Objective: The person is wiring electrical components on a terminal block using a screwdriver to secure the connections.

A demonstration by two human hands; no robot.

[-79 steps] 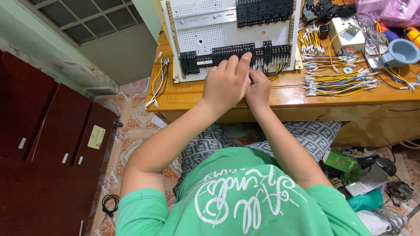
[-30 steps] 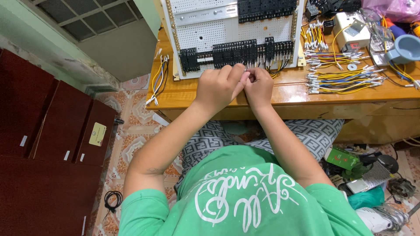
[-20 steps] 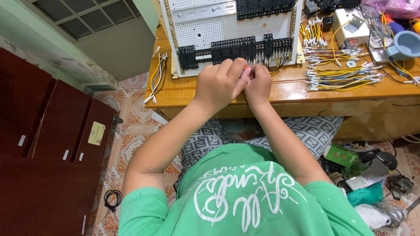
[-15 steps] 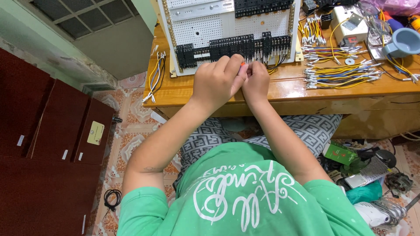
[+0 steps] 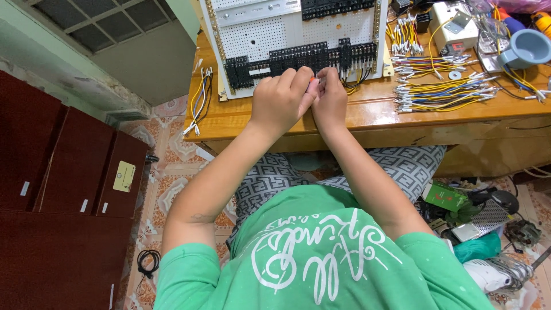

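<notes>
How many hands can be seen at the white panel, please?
2. The left hand and the right hand are close together at the black terminal row of the white perforated panel, pinching a small reddish thing. No other hands show.

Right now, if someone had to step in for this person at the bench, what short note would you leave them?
Left hand: closed around a small red-tipped tool, tip at the black terminal row.
Right hand: fingers pinched beside that tip, against the same row; what it pinches is hidden.
White perforated panel lies flat on the wooden table.
Done: several wires already run out from the row's right end.
Left: a pile of loose yellow, blue and white wires lies to the right, and a few more wires left of the panel.
</notes>
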